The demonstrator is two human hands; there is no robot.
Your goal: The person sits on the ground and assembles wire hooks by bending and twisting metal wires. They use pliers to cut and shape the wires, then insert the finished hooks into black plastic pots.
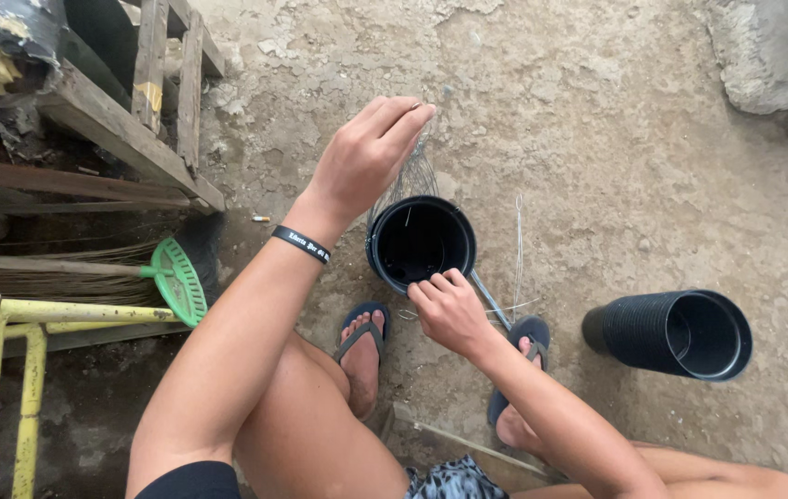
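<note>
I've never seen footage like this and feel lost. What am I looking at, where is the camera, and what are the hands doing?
There is no machine here: these are a person's own two bare hands, filmed by one camera worn on the head and looking down. That is why you see arms, knees and feet in sandals from above.

The person sits over a rough concrete floor. Between the feet stands a black pot, open side up. The right hand holds its near rim. The left hand, with a black wristband, is raised above the pot and pinches thin wire that runs down to it. More wire lies on the floor beside the pot.

To the right a stack of black pots lies on its side. On the left are a broom with a green head, a yellow frame and wooden planks.
</note>
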